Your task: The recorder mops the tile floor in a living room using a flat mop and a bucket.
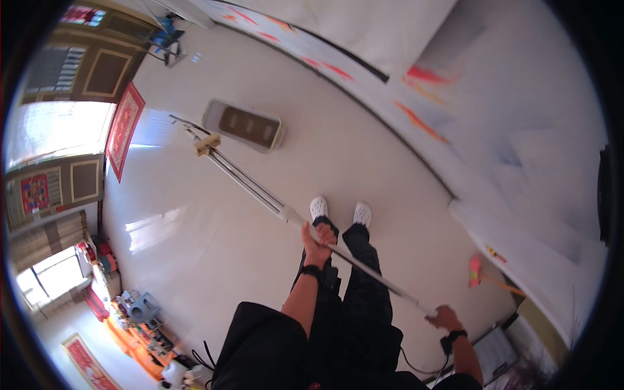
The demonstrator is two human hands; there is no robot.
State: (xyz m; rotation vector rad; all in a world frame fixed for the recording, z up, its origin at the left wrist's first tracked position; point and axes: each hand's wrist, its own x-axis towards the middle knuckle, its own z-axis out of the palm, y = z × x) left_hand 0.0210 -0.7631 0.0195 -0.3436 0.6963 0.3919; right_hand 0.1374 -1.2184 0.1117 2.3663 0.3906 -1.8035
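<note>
A pale, glossy tiled floor (195, 214) fills most of the view, bright with window glare on its left part, and it meets a white wall (494, 130) marked with red and orange streaks that curves across the upper right. The person stands near that wall in black trousers (364, 305) and white shoes (319, 208), looking down their own body. A long flat mop (260, 188) runs slantwise from the lower right up toward the upper left: its metal handle passes in front of the legs, and its rectangular head (245, 125), a grey pad with a darker middle, lies flat on the floor well ahead of the feet. A red mat (123, 129) lies on the floor to the left of the mop head, beside dark wooden doors (97, 68). The left hand (316, 242), with a black band at the wrist, is wrapped tight around the handle about midway along, just in front of the shoes. The right hand (443, 318), also with a dark wristband, is closed over the top end of the handle at the lower right. A small pink brush (475, 271) with an orange stick lies by the wall, near the right hand but apart from it.
</note>
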